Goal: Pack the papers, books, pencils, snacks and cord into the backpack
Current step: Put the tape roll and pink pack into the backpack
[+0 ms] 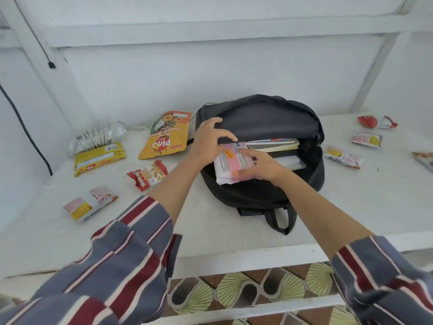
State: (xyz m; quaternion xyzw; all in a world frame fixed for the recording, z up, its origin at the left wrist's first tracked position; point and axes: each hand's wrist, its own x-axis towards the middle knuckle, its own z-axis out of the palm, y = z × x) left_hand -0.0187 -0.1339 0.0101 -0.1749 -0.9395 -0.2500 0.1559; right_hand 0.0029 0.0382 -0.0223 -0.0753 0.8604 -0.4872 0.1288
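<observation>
Above the near tabletop [210,231] edge, reaching forward with both forearms, sleeves pushed back. Gripping a pink packet [230,160] in the right hand [262,165], half inside the open backpack [257,198]. Hooking the left hand [208,139], fingers curled, over its rim. Deeper inside, facing stacked books [274,145].

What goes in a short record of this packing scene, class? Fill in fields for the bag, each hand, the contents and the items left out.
Bag: black fabric backpack, lying open on white table
Left hand: holds the bag's upper opening edge
Right hand: grips pink and white flat packet, partly inside
Contents: stacked books and papers
Left out: orange pineapple pouch, yellow long packet, red peanut packet, white coiled cord, small packets on the right
</observation>
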